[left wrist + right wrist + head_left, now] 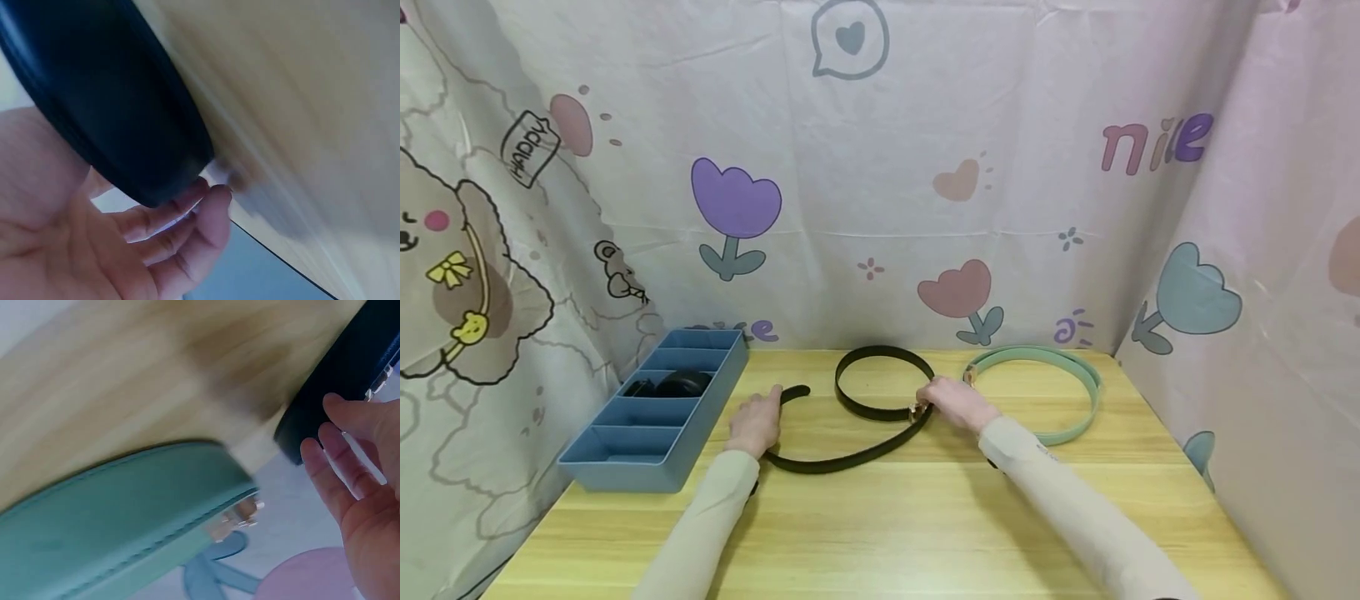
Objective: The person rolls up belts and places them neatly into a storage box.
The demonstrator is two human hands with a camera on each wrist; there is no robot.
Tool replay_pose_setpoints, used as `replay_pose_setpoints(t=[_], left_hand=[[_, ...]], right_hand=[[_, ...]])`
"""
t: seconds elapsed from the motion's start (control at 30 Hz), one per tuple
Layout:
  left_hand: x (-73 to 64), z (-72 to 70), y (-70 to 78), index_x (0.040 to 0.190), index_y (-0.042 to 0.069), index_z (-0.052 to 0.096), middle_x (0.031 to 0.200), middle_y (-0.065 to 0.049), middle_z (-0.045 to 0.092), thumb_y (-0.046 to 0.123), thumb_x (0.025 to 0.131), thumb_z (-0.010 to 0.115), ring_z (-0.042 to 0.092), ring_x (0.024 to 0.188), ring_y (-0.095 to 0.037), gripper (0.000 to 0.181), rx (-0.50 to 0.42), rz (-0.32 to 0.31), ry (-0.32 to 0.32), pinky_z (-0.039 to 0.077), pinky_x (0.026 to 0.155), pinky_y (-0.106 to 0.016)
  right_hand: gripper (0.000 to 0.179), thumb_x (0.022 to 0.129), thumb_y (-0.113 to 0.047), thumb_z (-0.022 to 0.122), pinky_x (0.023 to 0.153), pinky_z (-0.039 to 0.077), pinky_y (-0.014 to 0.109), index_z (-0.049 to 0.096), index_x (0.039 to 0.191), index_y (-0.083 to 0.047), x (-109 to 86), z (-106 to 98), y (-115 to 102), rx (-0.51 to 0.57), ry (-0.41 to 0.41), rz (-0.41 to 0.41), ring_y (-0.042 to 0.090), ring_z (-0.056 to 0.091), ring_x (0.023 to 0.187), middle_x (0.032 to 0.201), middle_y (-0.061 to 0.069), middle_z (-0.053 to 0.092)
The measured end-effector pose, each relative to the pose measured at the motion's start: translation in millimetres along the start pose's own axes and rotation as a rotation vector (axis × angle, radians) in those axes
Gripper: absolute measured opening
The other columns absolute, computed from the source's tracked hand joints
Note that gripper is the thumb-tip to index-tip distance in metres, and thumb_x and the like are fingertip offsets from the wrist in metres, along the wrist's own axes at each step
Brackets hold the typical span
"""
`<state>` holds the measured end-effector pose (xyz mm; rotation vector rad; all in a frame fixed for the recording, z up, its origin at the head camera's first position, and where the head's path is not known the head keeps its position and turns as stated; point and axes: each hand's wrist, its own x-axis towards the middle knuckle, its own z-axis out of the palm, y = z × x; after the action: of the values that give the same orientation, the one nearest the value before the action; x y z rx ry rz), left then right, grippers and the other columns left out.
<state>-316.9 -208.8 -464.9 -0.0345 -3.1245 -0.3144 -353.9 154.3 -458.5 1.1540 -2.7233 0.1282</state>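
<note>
A black belt point(835, 464) lies on the table with one part looped into a ring and a long tail curving left. My left hand point(754, 423) holds the tail near its tip, which sticks out beyond the fingers; the belt's dark strap point(106, 94) hides part of this hand in the left wrist view. Beside the gold-toned buckle point(915, 411), my right hand point(961, 403) grips the strap, with thumb and fingertips against the black leather point(331, 381) in the right wrist view. A coiled mint-green belt point(1093, 387) rests just right of that hand.
A blue divided tray point(681, 467) stands at the table's left, next to my left hand. Coiled black items point(683, 384) sit in one of its middle compartments. A patterned curtain point(865, 183) hangs behind the wooden table point(880, 533) and along both sides.
</note>
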Motion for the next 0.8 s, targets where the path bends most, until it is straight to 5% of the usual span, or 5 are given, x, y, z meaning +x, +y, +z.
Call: replay_pose_setpoints(t=[0.23,0.43,0.57,0.67,0.8], left_hand=[[2.4,13.0,23.0,0.146,0.008,0.037,0.118,-0.032,0.055,-0.001,0.088,0.063,0.062,0.085,-0.037,0.063,-0.042,0.151,-0.021,0.053,0.07,-0.048],[-1.1,17.8,51.1,0.15,0.012,0.034,0.131,-0.04,0.043,-0.003,0.089,0.058,0.056,0.075,-0.032,0.068,-0.135,0.163,-0.092,0.051,0.065,-0.042],[-4.4,19.0,61.5,0.138,0.007,0.041,0.122,-0.038,0.047,-0.005,0.092,0.055,0.057,0.074,-0.033,0.049,-0.156,0.16,-0.057,0.051,0.063,-0.043],[-6.9,19.3,66.4,0.136,0.005,0.04,0.121,-0.039,0.045,-0.006,0.095,0.05,0.057,0.075,-0.034,0.044,-0.164,0.155,-0.068,0.051,0.06,-0.042],[-9.4,20.0,70.2,0.135,0.006,0.043,0.123,-0.036,0.046,-0.004,0.097,0.049,0.057,0.082,-0.036,0.04,-0.176,0.149,-0.08,0.051,0.062,-0.043]], right_hand=[[0.038,0.086,0.011,0.061,0.096,0.05,0.044,0.068,0.119,-0.006,0.8,3.5,11.3,0.014,-0.036,0.145,0.033,0.062,0.111,0.124,0.013,0.066],[0.043,0.09,-0.003,0.065,0.098,0.042,0.06,0.061,0.132,-0.013,-2.8,1.4,-3.5,-0.016,-0.008,0.233,0.041,0.048,0.126,0.141,0.019,0.052],[0.032,0.094,-0.012,0.062,0.1,0.045,0.052,0.066,0.125,-0.012,-5.5,-3.1,-39.6,0.108,0.021,0.166,0.031,0.056,0.122,0.131,0.011,0.063],[0.035,0.096,-0.035,0.061,0.092,0.052,0.036,0.067,0.124,-0.013,-7.7,-3.3,-75.1,0.238,-0.035,0.065,0.018,0.066,0.105,0.12,0.002,0.069],[0.049,0.09,-0.054,0.063,0.082,0.052,0.024,0.065,0.126,-0.021,-9.4,2.0,-111.6,0.224,-0.111,-0.073,0.005,0.066,0.095,0.115,-0.005,0.07]])
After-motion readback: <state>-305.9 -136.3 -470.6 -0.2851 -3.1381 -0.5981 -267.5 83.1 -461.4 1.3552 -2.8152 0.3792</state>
